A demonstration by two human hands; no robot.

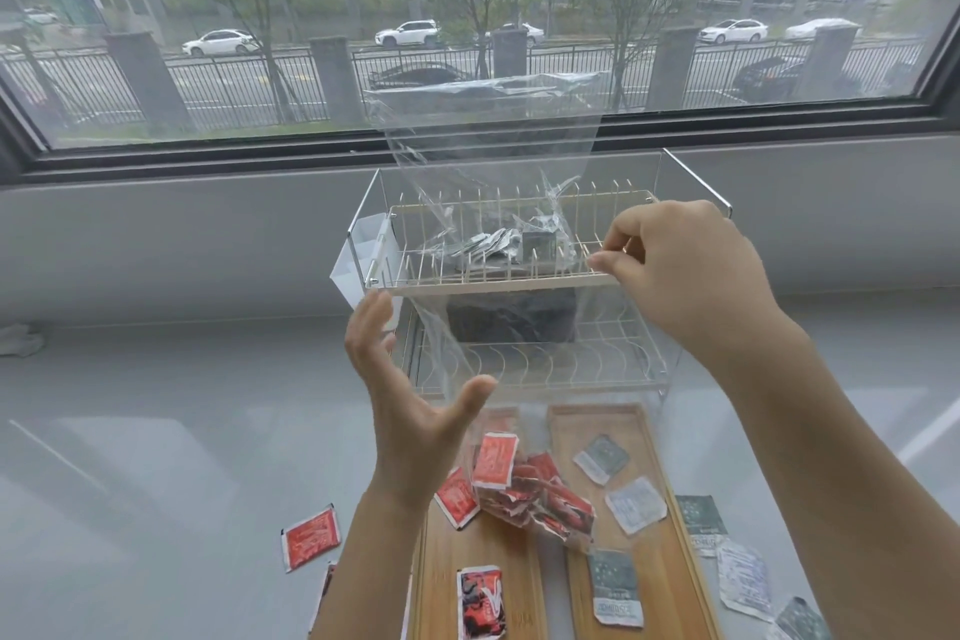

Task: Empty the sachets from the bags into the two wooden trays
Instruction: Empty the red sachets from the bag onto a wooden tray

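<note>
Right hand (680, 276) pinches a clear bag (488, 161) raised upside down above the two wooden trays (660, 556), left hand (410, 405) spread open beside it, red sachets (519, 489) piled on the trays below.

A clear, crinkled plastic bag (488, 161) hangs upside down at twelve o'clock, a few silver-grey sachets (488, 244) showing through it. Two long bamboo-coloured wooden trays (670, 572) lie side by side at six o'clock. A heap of red sachets (524, 483) straddles them inside another clear bag; grey-green and white sachets (636, 504) lie flat on the right tray. Loose red sachets (310, 537) lie at seven o'clock outside the trays.
</note>
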